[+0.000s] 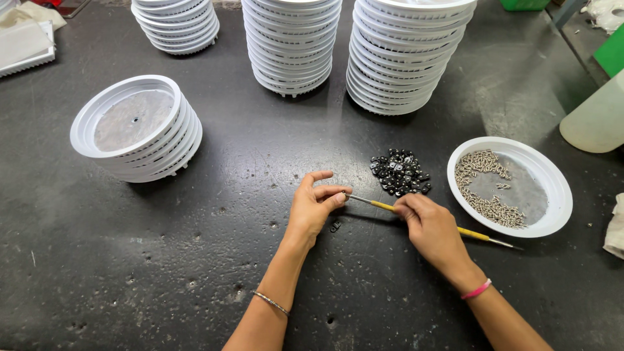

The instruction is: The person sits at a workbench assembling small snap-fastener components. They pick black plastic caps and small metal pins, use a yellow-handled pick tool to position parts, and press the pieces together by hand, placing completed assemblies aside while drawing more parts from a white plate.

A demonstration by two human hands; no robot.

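**Thin tool, tiny part, both hands pinching**

My right hand (429,224) is closed around a slim yellow-handled tool (383,205), gripped about midway along its shaft, so its metal tail sticks out to the right toward the white dish of small silver screws (549,214). My left hand (315,205) is pinched narrow, thumb and forefinger meeting right at the tool's left tip; whatever sits between them is too small for me to make out. Both hands hover just above the dark worktable (162,273).

One small black clip (335,226) lies on the table just near of the tool, between my hands. The pile of black clips (400,173) sits a little farther off, just left of the screw dish.

I judge the tool light and stiff, a touch slick on its painted handle, best held where my right fingers already are for control of the tip. The clips look hard, featherlight and prone to skitter; fingertips on their edges would serve best.

To the far left a short stack of white round grilles (140,130) leans slightly; taller stacks (292,42) stand along the far edge.
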